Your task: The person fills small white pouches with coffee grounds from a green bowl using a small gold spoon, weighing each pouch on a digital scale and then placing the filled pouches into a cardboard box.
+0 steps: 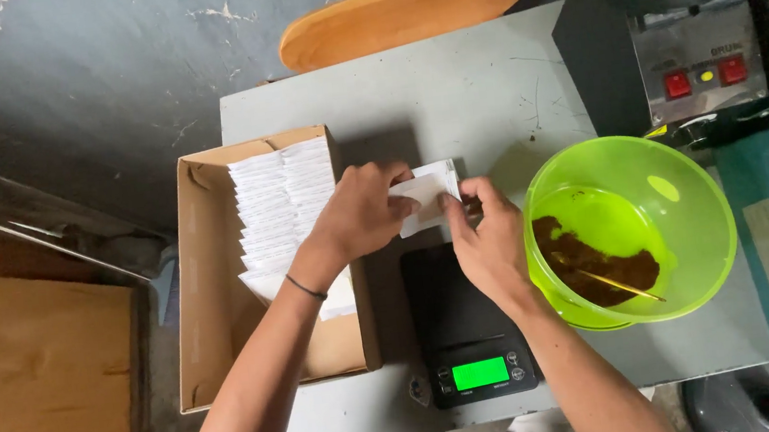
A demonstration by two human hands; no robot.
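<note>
My left hand (360, 214) and my right hand (488, 233) both grip a small white paper sachet (427, 192), held above the far end of a black digital scale (465, 327) with a lit green display. The left fingers pinch its left side, the right thumb and fingers its right edge. A cardboard box (210, 294) to the left holds a row of several white sachets (282, 204). To the right a bright green plastic bowl (693, 210) holds dark brown powder (603, 268) and a thin gold spoon (619, 286).
Everything rests on a grey metal table (448, 93). A black and steel machine (694, 55) with two red switches stands at the back right. A wooden seat back (404, 6) lies beyond the table. Brown cardboard sheets (37, 381) lie on the floor at left.
</note>
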